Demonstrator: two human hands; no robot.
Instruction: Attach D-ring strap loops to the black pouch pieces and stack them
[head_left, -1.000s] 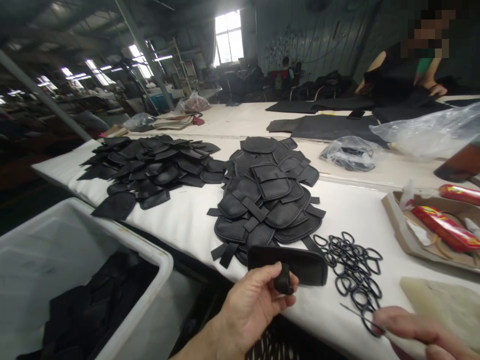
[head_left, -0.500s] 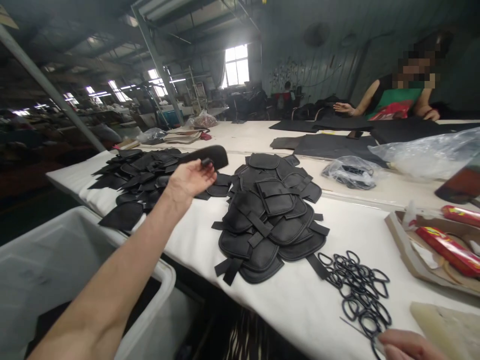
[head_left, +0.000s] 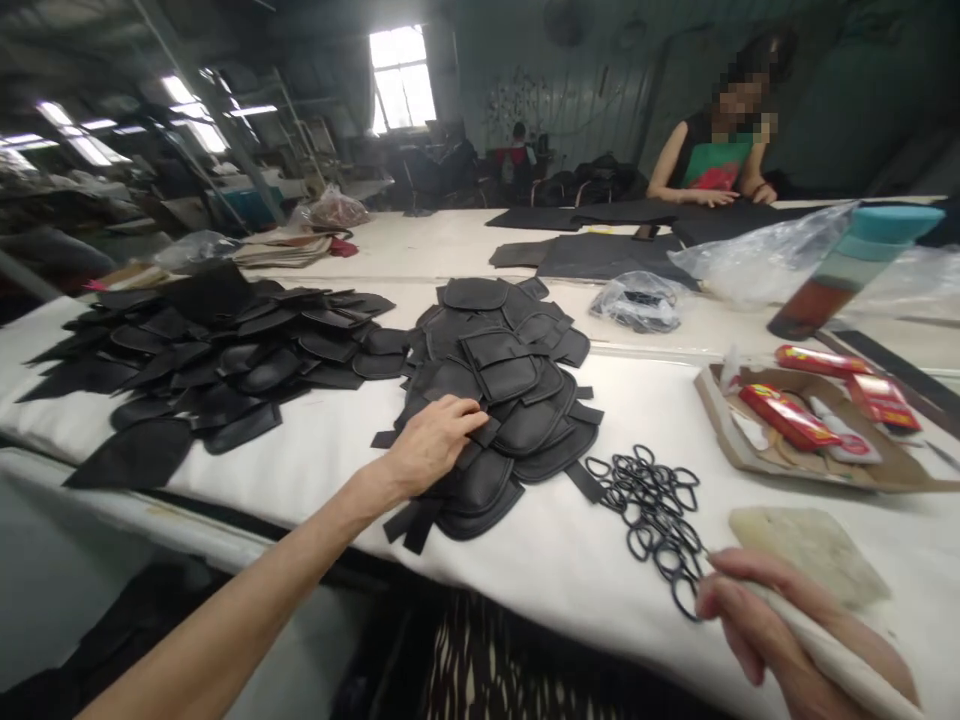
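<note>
My left hand (head_left: 431, 445) reaches across the white table (head_left: 570, 560) onto the near left side of a heap of black leather pieces with straps (head_left: 502, 400). Its fingers are curled on one piece there. My right hand (head_left: 757, 620) is at the lower right, closed round a pale tool handle (head_left: 840, 660). The tool's tip lies at the near edge of a pile of black rings (head_left: 656, 505).
A spread of flat black leather pieces (head_left: 225, 350) covers the table's left. A pale block (head_left: 806, 550), a cardboard tray of red tubes (head_left: 795, 430), a teal-capped bottle (head_left: 847, 270) and plastic bags (head_left: 637, 300) lie to the right. A co-worker (head_left: 712, 150) sits at the far table.
My left hand carried a black piece out over the left spread, let it go, and has come back empty onto the strapped heap. My right hand stayed by the rings.
</note>
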